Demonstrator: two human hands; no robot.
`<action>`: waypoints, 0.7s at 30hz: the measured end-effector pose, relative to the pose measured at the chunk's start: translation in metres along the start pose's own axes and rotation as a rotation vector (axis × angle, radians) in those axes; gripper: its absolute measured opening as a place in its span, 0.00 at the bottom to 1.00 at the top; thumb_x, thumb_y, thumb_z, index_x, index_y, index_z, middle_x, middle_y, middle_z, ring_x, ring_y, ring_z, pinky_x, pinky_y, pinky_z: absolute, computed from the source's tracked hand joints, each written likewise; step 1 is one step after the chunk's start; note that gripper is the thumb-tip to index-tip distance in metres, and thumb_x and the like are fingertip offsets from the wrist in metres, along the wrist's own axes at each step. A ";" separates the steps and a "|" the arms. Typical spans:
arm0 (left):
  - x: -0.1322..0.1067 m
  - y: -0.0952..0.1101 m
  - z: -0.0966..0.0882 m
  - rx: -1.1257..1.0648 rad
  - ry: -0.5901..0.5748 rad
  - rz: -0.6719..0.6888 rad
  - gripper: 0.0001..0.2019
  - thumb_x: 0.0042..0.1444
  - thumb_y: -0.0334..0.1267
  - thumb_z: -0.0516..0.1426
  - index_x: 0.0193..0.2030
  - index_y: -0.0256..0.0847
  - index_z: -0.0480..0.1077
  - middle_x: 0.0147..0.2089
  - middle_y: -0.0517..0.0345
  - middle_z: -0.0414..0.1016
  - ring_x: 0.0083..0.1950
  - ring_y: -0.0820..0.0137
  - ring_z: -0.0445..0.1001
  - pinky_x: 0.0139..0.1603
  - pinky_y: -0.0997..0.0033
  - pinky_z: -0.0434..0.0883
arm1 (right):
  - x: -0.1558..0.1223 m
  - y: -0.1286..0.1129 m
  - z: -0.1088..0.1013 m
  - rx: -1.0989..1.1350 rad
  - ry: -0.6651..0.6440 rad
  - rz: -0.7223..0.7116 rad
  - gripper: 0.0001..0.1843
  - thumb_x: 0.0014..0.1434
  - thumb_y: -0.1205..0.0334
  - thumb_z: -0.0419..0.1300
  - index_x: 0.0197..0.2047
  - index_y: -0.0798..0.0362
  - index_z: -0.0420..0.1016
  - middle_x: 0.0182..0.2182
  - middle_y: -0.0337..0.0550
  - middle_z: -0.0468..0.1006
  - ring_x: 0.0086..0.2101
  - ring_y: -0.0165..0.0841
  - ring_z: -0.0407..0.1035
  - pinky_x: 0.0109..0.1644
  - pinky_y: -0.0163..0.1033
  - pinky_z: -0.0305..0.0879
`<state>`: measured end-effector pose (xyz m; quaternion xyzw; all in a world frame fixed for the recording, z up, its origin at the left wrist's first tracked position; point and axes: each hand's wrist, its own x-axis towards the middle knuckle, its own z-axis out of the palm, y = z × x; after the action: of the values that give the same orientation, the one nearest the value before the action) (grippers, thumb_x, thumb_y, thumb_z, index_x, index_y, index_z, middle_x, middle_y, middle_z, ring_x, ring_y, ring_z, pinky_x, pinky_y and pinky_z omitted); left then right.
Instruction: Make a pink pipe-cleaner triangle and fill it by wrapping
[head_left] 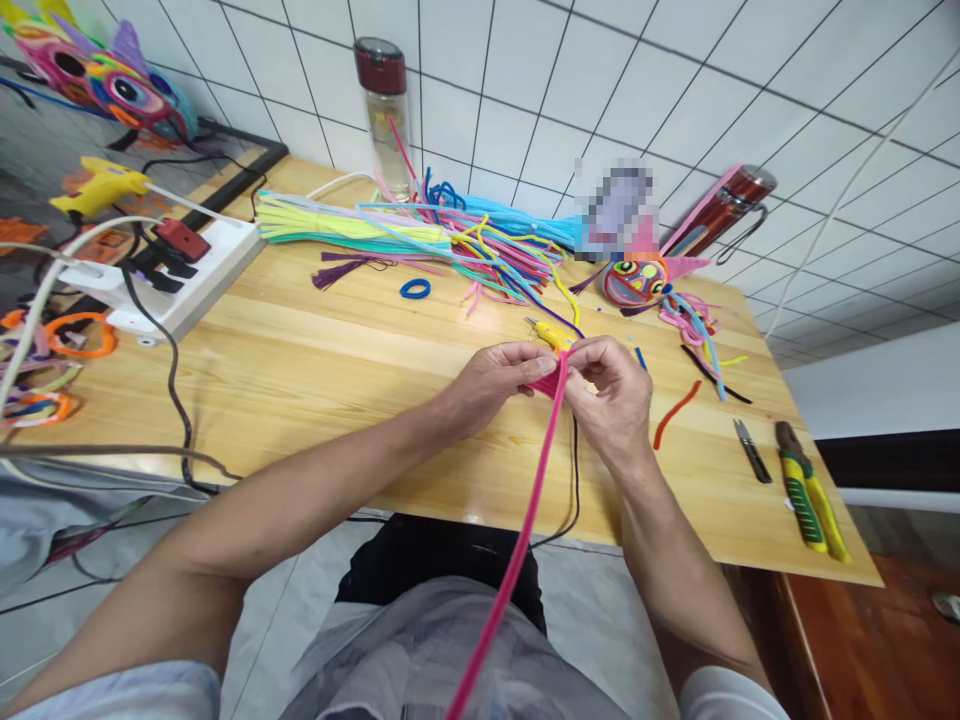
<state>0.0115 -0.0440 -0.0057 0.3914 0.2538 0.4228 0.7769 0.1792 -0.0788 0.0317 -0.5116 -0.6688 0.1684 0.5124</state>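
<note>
Both hands meet over the middle of the wooden table (300, 370). My left hand (491, 380) and my right hand (611, 385) are closed in a pinch on the top end of a long pink pipe cleaner (517, 550), which hangs down toward my lap. A small wound pink piece sits between the fingers. A thin black strand (574, 480) dangles below my right hand. Just behind the hands lies a yellow-handled tool (551, 335).
A heap of coloured pipe cleaners (450, 245) lies at the back, with a bottle (386, 115), a colourful mask figure (637, 280) and a blue ring (415, 289). A power strip (180, 280) and glue gun (101, 188) sit left. Pliers (810, 495) and snips (751, 450) lie right.
</note>
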 end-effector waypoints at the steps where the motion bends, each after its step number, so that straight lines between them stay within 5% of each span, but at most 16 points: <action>1: 0.000 -0.001 0.000 0.009 0.000 0.006 0.24 0.46 0.56 0.79 0.39 0.39 0.84 0.39 0.54 0.86 0.39 0.72 0.78 0.43 0.71 0.70 | 0.000 0.001 0.000 0.011 0.003 0.003 0.07 0.59 0.61 0.69 0.32 0.46 0.74 0.32 0.39 0.80 0.31 0.34 0.71 0.34 0.42 0.71; 10: -0.002 0.006 0.002 0.166 0.046 0.174 0.22 0.50 0.56 0.77 0.39 0.38 0.84 0.40 0.54 0.87 0.41 0.68 0.81 0.51 0.63 0.78 | -0.001 0.002 0.003 0.066 0.021 0.046 0.12 0.61 0.53 0.73 0.34 0.46 0.75 0.33 0.39 0.79 0.32 0.34 0.72 0.37 0.44 0.75; 21: 0.000 0.003 0.003 0.173 0.038 0.236 0.23 0.52 0.55 0.76 0.37 0.37 0.79 0.35 0.56 0.84 0.36 0.69 0.82 0.47 0.64 0.81 | 0.000 0.008 0.005 0.210 -0.005 0.175 0.16 0.58 0.51 0.75 0.43 0.45 0.75 0.33 0.36 0.79 0.31 0.32 0.72 0.35 0.40 0.73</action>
<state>0.0121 -0.0446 -0.0017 0.4761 0.2564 0.4952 0.6800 0.1794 -0.0735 0.0238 -0.5111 -0.6017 0.2827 0.5448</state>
